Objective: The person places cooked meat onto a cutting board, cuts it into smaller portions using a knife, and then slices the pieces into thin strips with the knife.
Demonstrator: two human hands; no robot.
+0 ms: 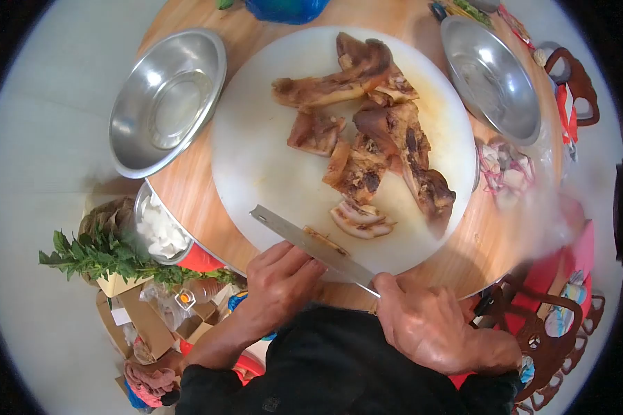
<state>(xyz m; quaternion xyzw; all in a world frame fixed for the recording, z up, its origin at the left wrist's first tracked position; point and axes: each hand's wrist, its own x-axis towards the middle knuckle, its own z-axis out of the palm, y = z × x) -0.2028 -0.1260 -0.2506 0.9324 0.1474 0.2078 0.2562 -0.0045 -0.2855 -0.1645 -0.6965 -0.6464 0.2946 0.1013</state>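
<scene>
A cleaver (310, 243) with a broad metal blade lies slantwise over the near edge of the white round cutting board (249, 159). My right hand (422, 321) is closed round its handle. My left hand (282, 282) has its fingers bent and pressed together against the near side of the blade; whatever lies under them is hidden. Along the blade's far side rests a thin strip of meat (325, 239). Just beyond are a few cut slices of fatty pork (361, 221). Larger browned pieces of cooked pork (394, 131) are spread over the board's middle and far part.
Metal basins stand on either side of the board, one at left (169, 104) and one at right (491, 79). A bowl of white pieces (160, 228) and leafy greens (111, 252) sit at the lower left. A crumpled plastic bag (509, 169) lies on the round wooden table (194, 207).
</scene>
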